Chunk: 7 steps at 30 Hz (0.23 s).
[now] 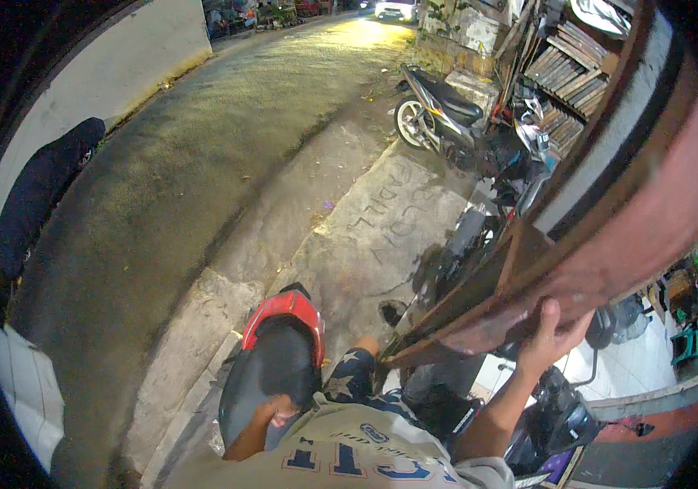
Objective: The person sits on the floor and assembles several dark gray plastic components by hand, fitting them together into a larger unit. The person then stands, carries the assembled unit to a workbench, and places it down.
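My left hand is low over the rear of a black motorcycle seat with a red tail. Its fingers look curled; what they hold, if anything, is hidden. To the right, my right hand is raised against the lower edge of a curved-looking reddish-brown panel, possibly a door or wall edge. The thumb points up along the panel, and the fingers spread apart from it. One knee in dark star-patterned shorts shows between the motorcycle and the panel.
A scooter stands on the concrete ahead, near stacked wooden slats. More parked motorcycles line the panel's far side. An asphalt lane curves along the left beside a pale wall. A car with lit headlights is far off.
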### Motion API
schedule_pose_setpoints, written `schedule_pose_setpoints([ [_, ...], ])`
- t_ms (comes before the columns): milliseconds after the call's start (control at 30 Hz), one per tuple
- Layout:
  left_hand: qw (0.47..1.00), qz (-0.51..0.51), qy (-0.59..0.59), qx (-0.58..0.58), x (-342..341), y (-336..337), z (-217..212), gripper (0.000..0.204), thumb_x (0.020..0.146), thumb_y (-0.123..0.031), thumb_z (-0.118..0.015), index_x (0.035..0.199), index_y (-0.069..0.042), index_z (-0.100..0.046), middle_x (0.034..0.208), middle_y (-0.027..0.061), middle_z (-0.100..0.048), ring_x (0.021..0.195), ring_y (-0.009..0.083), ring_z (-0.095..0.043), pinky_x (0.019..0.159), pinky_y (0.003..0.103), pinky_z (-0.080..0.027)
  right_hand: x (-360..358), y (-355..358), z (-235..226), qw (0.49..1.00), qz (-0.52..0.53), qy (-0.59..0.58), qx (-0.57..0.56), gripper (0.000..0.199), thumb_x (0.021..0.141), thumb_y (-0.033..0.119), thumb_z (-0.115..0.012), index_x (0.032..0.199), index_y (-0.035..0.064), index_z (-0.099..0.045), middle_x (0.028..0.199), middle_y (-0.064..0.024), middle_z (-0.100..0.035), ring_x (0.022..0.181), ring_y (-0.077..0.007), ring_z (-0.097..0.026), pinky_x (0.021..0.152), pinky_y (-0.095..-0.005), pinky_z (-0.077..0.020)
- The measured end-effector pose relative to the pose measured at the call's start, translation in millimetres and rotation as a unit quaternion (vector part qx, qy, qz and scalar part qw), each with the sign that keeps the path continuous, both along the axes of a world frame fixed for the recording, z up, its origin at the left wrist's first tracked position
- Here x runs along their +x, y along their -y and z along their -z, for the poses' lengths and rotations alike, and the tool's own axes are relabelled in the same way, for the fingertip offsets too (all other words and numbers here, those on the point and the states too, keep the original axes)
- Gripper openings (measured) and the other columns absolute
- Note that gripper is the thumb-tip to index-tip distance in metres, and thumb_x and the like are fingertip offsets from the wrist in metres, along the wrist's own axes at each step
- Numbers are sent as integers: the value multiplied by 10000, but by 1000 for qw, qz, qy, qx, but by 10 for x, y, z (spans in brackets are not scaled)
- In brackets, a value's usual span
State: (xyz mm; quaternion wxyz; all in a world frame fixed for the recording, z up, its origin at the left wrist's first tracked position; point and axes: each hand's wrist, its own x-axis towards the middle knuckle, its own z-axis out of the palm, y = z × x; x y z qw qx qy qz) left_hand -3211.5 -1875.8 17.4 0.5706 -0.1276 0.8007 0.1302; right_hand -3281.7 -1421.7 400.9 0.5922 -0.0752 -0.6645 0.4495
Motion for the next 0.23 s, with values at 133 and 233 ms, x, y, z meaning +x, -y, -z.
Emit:
schedule_pose_setpoints([
  [133,920,231,-212,236,-1335,-933,-968,464,882,-423,-420,747,-27,-621,595,120,-601,570,270,-612,584,411,-497,14,-199,313,996,31,-20,-79,805,713,314,-742,1306,-49,-338,1287,-165,-402,1146,-271,-417,987,-408,-330],
  [233,839,281,-356,300,-2195,-1760,-1277,447,859,-396,-432,942,-4,-629,845,268,-611,827,372,-613,719,463,-479,-78,-294,482,981,68,-73,-164,901,666,335,-781,1338,-28,-304,1313,-192,-378,1182,-301,-393,1006,-462,-320],
])
